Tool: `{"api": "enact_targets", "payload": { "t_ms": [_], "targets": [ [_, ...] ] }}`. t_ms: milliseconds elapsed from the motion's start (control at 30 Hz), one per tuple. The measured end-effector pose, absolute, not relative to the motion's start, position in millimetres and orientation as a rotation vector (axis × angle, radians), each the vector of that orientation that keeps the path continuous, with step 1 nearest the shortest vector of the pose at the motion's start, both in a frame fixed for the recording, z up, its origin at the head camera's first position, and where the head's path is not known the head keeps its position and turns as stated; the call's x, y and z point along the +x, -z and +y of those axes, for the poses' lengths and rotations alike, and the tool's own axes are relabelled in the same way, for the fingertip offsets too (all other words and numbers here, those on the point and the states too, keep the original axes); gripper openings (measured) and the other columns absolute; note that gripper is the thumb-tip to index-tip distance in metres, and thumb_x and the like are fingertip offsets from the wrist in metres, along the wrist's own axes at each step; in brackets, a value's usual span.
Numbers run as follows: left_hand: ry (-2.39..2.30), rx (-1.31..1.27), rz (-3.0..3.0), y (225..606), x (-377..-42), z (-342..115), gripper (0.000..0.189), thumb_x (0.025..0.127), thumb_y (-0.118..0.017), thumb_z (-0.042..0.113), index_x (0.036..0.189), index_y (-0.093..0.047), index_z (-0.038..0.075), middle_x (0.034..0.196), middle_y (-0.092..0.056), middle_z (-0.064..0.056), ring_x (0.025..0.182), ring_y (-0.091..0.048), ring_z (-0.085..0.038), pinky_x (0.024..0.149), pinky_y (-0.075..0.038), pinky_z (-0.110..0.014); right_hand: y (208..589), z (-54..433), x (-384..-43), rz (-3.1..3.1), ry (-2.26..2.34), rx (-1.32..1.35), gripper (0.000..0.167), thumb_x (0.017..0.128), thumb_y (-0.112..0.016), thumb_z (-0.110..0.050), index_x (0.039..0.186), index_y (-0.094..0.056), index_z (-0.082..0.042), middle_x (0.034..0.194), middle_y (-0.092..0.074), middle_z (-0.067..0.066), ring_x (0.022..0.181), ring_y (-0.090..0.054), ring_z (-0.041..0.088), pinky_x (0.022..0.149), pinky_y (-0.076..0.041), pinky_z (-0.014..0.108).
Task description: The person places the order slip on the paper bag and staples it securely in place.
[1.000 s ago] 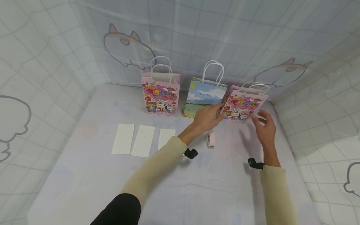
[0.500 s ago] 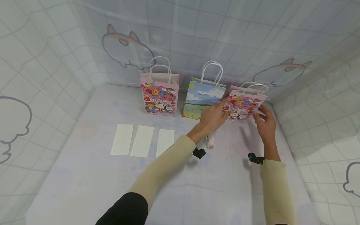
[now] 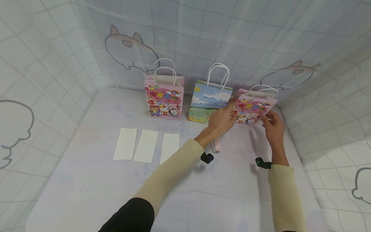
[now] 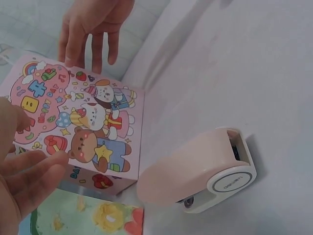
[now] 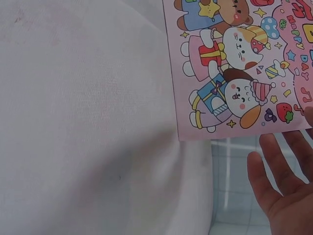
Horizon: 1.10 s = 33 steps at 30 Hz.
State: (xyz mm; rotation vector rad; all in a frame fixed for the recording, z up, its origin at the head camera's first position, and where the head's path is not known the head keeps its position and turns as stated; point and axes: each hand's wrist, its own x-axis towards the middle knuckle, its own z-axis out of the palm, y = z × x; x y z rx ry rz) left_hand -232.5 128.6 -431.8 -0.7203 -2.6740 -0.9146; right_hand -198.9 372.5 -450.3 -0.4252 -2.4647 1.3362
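A pink paper gift bag (image 3: 252, 108) with cartoon animals and white handles stands at the right, between my two hands. My left hand (image 3: 221, 121) reaches across to its left side with loosely bent fingers, in front of a blue-and-green landscape gift bag (image 3: 198, 109). On the other side, my right hand (image 3: 273, 129) touches the pink bag's right edge, its fingers fairly straight in the right wrist view. Just below my left hand lies a small pink stapler (image 3: 216, 146), seen whole and larger in the left wrist view as a pink-and-white stapler (image 4: 195, 166).
A second pink cartoon gift bag (image 3: 164, 100) stands to the left along the back wall. Three lined paper slips lie in a row: a left slip (image 3: 125, 143), a middle slip (image 3: 146, 146) and a right slip (image 3: 169, 146), partly covered by my left sleeve. Cloth walls enclose the table.
My left hand has moved right and slightly up along the right-hand pink bag. My right hand has come in to that bag's right edge. The bag has shifted only slightly.
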Motion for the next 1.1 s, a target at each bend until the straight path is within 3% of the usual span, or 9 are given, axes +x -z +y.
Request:
{"api": "enact_targets", "payload": {
  "t_ms": [133, 267, 500, 800, 967, 1100],
  "targets": [
    [0.972, -0.748, -2.662, 429.8, -229.3, 127.4, 0.053, 0.102, -0.059, 0.035, 0.15, -0.043, 0.019, 0.114, -0.072, 0.001, 0.048, -0.051, -0.008, 0.038, -0.03, -0.026, 451.0, 374.0, -195.9, -2.414, -1.364, -0.428, 0.045, 0.102, -0.056, -0.045, 0.141, -0.057, -0.023, 0.134, -0.061, 0.007, 0.107, -0.062, 0.012, 0.088, -0.052, 0.022],
    [0.964, -0.774, -2.641, 426.2, -224.3, 125.1, 0.054, 0.102, -0.058, 0.037, 0.151, -0.043, 0.021, 0.12, -0.071, 0.003, 0.05, -0.051, -0.007, 0.039, -0.033, -0.026, 448.6, 374.6, -190.7, -2.353, -1.375, -0.385, 0.041, 0.101, -0.058, -0.042, 0.135, -0.062, -0.02, 0.127, -0.064, 0.007, 0.099, -0.064, 0.007, 0.081, -0.051, 0.015],
    [0.949, -0.823, -2.605, 415.7, -211.6, 114.4, 0.051, 0.102, -0.058, 0.038, 0.149, -0.045, 0.024, 0.109, -0.071, 0.007, 0.046, -0.044, -0.009, 0.04, -0.031, -0.025, 438.6, 371.9, -174.9, -2.316, -1.298, -0.32, 0.036, 0.102, -0.059, -0.036, 0.132, -0.065, -0.018, 0.122, -0.067, 0.007, 0.093, -0.065, 0.002, 0.079, -0.051, 0.013],
    [0.934, -0.848, -2.532, 402.9, -199.0, 94.7, 0.039, 0.103, -0.056, 0.038, 0.141, -0.057, 0.029, 0.099, -0.073, 0.016, 0.043, -0.038, -0.006, 0.04, -0.025, -0.022, 427.4, 364.7, -153.7, -2.263, -1.301, -0.246, 0.029, 0.101, -0.062, -0.022, 0.127, -0.068, -0.009, 0.107, -0.068, -0.001, 0.086, -0.067, 0.008, 0.078, -0.05, 0.013],
    [0.933, -0.845, -2.452, 396.5, -191.5, 76.6, 0.035, 0.099, -0.063, 0.039, 0.133, -0.065, 0.029, 0.086, -0.074, 0.012, 0.047, -0.047, -0.002, 0.039, -0.028, -0.023, 418.0, 350.7, -140.0, -2.268, -1.277, -0.184, 0.028, 0.1, -0.064, -0.023, 0.124, -0.07, -0.011, 0.105, -0.069, -0.003, 0.085, -0.067, 0.008, 0.079, -0.05, 0.014],
    [0.944, -0.858, -2.39, 393.2, -187.9, 61.8, 0.032, 0.098, -0.066, 0.039, 0.127, -0.068, 0.026, 0.088, -0.076, 0.01, 0.063, -0.062, 0.0, 0.039, -0.031, -0.021, 408.9, 338.0, -129.2, -2.305, -1.232, -0.14, 0.029, 0.099, -0.066, -0.029, 0.126, -0.071, -0.019, 0.111, -0.071, 0.0, 0.086, -0.067, 0.007, 0.082, -0.05, 0.016]
  ]
}}
